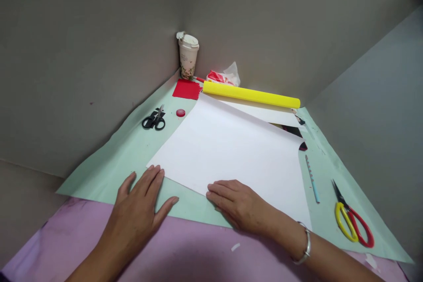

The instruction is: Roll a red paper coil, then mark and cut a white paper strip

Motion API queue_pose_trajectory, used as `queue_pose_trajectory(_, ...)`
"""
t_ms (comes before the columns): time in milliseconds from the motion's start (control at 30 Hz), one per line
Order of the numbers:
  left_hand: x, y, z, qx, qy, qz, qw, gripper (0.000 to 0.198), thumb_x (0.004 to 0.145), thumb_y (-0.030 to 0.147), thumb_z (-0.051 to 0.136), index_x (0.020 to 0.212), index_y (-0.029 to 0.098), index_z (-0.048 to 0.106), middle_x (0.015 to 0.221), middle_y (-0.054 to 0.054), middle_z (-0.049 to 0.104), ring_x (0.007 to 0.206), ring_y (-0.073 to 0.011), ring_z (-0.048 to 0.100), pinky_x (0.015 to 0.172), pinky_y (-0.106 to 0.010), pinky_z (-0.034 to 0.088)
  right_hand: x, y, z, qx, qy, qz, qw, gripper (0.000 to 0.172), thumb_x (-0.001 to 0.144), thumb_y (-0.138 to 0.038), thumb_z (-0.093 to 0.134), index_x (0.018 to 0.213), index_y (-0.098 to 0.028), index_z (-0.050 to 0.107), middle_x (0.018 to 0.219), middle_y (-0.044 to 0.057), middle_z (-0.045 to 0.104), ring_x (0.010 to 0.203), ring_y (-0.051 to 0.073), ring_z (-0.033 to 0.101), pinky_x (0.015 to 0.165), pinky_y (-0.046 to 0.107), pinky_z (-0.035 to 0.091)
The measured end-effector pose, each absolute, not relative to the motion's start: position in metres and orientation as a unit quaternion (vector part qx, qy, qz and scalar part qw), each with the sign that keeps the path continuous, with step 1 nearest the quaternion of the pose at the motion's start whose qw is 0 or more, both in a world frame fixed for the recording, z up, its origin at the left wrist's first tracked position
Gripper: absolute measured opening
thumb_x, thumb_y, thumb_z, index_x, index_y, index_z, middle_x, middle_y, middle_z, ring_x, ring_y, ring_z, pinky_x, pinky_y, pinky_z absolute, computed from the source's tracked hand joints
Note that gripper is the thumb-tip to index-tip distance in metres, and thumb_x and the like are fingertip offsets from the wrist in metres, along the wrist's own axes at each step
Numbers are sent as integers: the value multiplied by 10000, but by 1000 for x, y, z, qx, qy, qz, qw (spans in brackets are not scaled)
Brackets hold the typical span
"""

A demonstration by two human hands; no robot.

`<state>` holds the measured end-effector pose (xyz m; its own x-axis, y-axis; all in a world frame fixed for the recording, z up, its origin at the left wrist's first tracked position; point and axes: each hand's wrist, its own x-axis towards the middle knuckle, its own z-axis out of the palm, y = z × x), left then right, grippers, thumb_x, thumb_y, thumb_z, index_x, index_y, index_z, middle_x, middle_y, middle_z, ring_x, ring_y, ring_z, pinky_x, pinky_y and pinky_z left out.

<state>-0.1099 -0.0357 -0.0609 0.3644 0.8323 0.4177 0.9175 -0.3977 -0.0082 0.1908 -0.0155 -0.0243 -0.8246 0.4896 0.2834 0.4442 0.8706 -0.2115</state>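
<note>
Purple covering lies nearest, with a small white scrap on it. Over it spreads a pale green sheet, where the left hand rests palm down, fingers slightly parted, thumb wide, tips on a corner of the white sheet. The right hand lies flat, fingers together, along that sheet's near edge; neither hand pinches anything. I judge the laying-out mostly done: the near edge sits flat, while the far edge curls (its right end especially). Cutting or marking seems not begun, as no line shows on the white face. Off to the right, the red-and-yellow scissors and a pencil lie unheld; farther off, so do the black-handled scissors. Beyond the white sheet is a yellow roll, then a lidded cup in the corner.
</note>
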Motion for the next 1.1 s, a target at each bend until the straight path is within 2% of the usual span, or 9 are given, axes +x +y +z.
queue_pose_trajectory(433, -110, -39, -64, -806, -558, -175, 93, 623, 1023, 574, 360, 1442, 126, 468, 1422, -247, 621, 1348, -388, 563, 1148, -605, 308, 189, -19, -23, -256, -950, 69, 166, 345, 1004, -124, 485, 1342, -122, 553, 1294, 172, 690, 1189, 235, 650, 976, 400, 578)
queue_pose_trajectory(700, -109, -38, -63, -807, -557, -171, 98, 644, 1026, 561, 361, 1418, 68, 495, 1419, -269, 615, 1347, -403, 557, 1135, -618, 312, 189, -20, -24, -259, -949, 70, 166, 356, 1006, -120, 481, 1355, -104, 551, 1312, 172, 678, 1196, 246, 640, 967, 399, 572)
queue_pose_trajectory(1100, -108, -38, -64, -806, -558, -167, 106, 659, 1029, 568, 341, 1415, 58, 498, 1416, -265, 620, 1344, -395, 561, 1137, -601, 309, 189, -21, -26, -259, -947, 76, 173, 357, 1010, -123, 485, 1362, -102, 548, 1333, 153, 667, 1208, 257, 618, 984, 409, 563)
